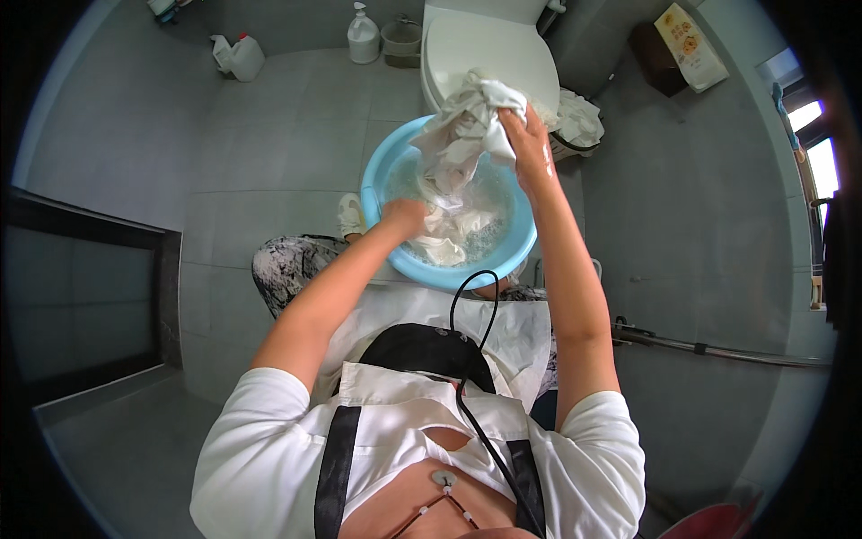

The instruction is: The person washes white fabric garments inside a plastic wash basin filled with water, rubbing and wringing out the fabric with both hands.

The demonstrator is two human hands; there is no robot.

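You seem to be mid-wash at the round light-blue plastic basin (pixel 375 171): near left, your left hand (pixel 407 217) is low beside wet, crumpled white cloth (pixel 456 162); farther right, your right hand (pixel 528 148) has its grip clamped on cloth raised above the suds (pixel 494 235). The next move calls for a steady hold. Your left fingers are hidden, so I cannot tell their grip, nor whether the cloth is one piece.

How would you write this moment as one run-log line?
right hand: holds white cloth raised over light-blue basin | left hand: lower, at white cloth | basin: sudsy water
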